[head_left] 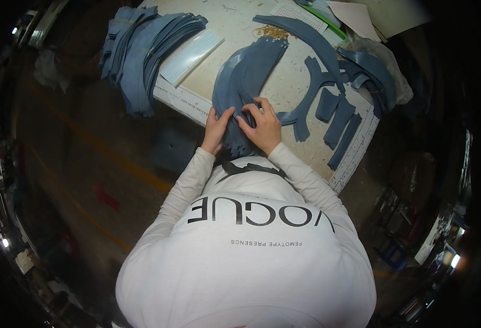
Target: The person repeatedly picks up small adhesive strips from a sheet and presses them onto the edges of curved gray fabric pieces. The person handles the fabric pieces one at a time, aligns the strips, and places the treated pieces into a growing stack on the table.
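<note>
A fanned stack of curved blue-grey fabric pieces (240, 74) lies on the table in front of me, its lower ends hanging over the near edge by my waist. My left hand (216, 131) grips the stack's left side, thumb on top and fingers curled at the edge. On the right side of the same stack, my right hand (263, 127) has bent fingers and a thumb closed on the fabric. Which layers lie between those fingers is hidden. A pile of small tan ties (272, 31) sits at the stack's far end.
A larger bundle of blue-grey pieces (147, 60) hangs over the table's left edge, beside a pale striped packet (191, 57). Loose curved and short cut pieces (336, 117) lie to the right. Further back are a plastic bag (399, 76), papers (358, 19) and a green strip (325, 22).
</note>
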Available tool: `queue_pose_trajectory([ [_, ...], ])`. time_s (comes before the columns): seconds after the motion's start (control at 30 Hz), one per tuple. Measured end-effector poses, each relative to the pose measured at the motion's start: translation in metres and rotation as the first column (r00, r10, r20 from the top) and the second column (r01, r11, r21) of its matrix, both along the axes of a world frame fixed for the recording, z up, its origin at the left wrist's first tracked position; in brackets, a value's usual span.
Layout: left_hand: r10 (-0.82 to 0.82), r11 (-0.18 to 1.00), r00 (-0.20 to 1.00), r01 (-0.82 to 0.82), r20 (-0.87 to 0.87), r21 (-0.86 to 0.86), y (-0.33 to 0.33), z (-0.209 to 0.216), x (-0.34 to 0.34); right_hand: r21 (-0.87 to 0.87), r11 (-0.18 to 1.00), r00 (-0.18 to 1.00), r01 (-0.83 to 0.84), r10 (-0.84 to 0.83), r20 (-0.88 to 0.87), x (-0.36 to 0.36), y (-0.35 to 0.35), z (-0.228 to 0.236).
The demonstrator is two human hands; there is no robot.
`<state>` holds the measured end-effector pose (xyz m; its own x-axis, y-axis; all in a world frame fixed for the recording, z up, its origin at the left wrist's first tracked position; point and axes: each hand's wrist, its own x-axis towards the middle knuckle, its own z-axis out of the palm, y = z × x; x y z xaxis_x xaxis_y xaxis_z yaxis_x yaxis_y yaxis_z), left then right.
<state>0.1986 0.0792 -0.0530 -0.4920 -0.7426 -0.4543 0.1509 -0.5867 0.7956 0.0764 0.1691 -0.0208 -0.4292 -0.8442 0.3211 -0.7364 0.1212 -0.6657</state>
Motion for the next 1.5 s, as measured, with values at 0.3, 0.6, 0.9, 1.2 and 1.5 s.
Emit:
queue_pose_trajectory([
  [0.3, 0.074, 0.994, 0.997, -0.071, -0.021, 0.088, -0.0015, -0.0025, 0.0009, -0.011, 1.000, 0.998, 0.018, -0.017, 0.059, -0.0021, -0.0020, -0.0025],
  [0.6, 0.046, 0.998, 0.999, -0.046, 0.013, 0.046, -0.0012, -0.0029, 0.0006, 0.018, 0.999, 0.999, 0.026, -0.027, 0.040, -0.0015, -0.0042, -0.0024],
  [0.9, -0.008, 0.999, 1.000, 0.009, 0.028, -0.049, 0.0023, 0.0022, -0.0025, -0.021, 1.000, 0.999, 0.011, -0.010, 0.039, -0.0020, -0.0024, 0.0012],
  [1.2, 0.026, 1.000, 1.000, -0.026, 0.012, 0.015, 0.0007, 0.0024, -0.0012, 0.025, 1.000, 0.999, -0.005, 0.006, -0.040, 0.0000, -0.0018, -0.0011],
  [1.5, 0.016, 1.000, 0.999, -0.016, 0.031, -0.004, 0.0003, -0.0011, 0.0004, 0.013, 0.999, 0.999, 0.035, -0.034, -0.018, 0.0001, -0.0050, -0.0035],
])
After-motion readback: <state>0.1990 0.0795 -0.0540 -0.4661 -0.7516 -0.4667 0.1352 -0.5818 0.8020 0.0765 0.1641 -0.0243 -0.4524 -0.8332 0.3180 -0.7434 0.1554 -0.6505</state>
